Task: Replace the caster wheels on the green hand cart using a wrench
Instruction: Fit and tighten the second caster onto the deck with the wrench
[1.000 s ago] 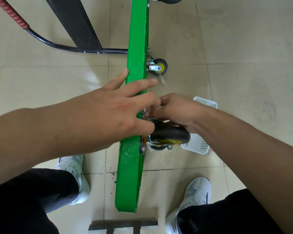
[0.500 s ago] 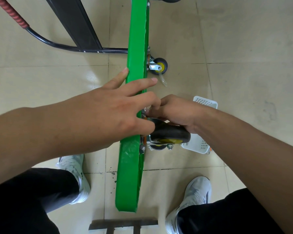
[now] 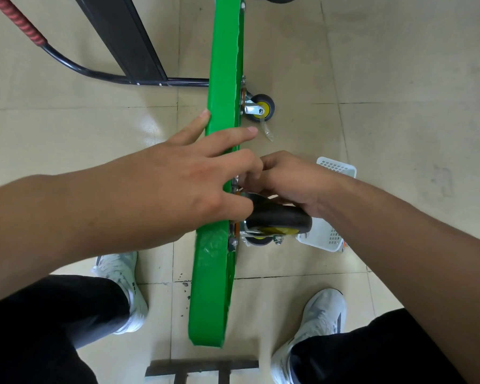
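Head view, 1 item set:
- Green cart (image 3: 222, 65): deck stood on its long edge, centre frame, running top to bottom.
- Near caster (image 3: 280, 217): black tyre, yellow hub, on the deck's R face at mid-height.
- Far caster (image 3: 261, 108): same face, higher up.
- Left hand (image 3: 178, 184): straddles deck edge; thumb on L face, index straight across, other fingers curled over toward caster plate, holding the deck.
- Right hand (image 3: 291, 181): fingers curled at the near caster's plate, above the tyre; what they pinch, cannot tell.
- White basket (image 3: 336, 167): on floor, partly behind R wrist.
- Black handle (image 3: 67, 62): upper L.
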`<state>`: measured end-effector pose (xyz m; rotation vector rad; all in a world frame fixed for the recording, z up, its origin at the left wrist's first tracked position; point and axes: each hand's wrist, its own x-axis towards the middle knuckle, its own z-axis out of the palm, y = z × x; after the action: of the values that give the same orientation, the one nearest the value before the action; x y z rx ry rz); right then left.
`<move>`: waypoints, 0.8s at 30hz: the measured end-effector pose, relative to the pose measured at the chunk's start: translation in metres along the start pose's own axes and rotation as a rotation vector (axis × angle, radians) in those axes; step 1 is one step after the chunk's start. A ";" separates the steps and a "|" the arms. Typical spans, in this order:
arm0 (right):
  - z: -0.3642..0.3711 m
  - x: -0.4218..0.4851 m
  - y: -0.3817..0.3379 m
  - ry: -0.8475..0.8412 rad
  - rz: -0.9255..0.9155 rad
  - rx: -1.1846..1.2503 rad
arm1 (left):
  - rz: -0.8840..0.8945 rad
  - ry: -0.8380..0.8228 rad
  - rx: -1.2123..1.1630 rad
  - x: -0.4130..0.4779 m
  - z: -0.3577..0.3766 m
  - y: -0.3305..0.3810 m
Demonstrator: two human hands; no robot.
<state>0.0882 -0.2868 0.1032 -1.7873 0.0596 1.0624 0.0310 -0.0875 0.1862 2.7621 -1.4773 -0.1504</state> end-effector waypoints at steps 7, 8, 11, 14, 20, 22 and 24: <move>0.000 -0.001 -0.002 0.005 0.022 -0.034 | 0.003 -0.010 0.008 0.000 0.000 0.000; 0.000 -0.001 -0.001 0.007 0.011 -0.029 | 0.004 -0.013 0.012 0.000 0.001 -0.001; 0.000 -0.001 0.000 -0.001 -0.009 -0.008 | 0.005 -0.018 0.017 0.000 0.001 -0.001; -0.001 0.000 -0.002 -0.040 0.015 0.019 | 0.004 -0.012 0.012 0.000 0.001 0.000; 0.000 0.001 -0.004 -0.074 0.049 -0.043 | 0.000 -0.023 0.006 0.001 -0.001 0.001; 0.001 0.003 -0.003 -0.031 0.060 -0.087 | -0.002 -0.029 0.002 0.001 -0.002 0.000; 0.001 0.004 -0.003 -0.017 0.074 -0.088 | -0.002 -0.027 0.005 0.001 -0.002 0.000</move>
<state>0.0913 -0.2834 0.1025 -1.8675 0.0700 1.1481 0.0314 -0.0885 0.1881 2.7772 -1.4830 -0.1852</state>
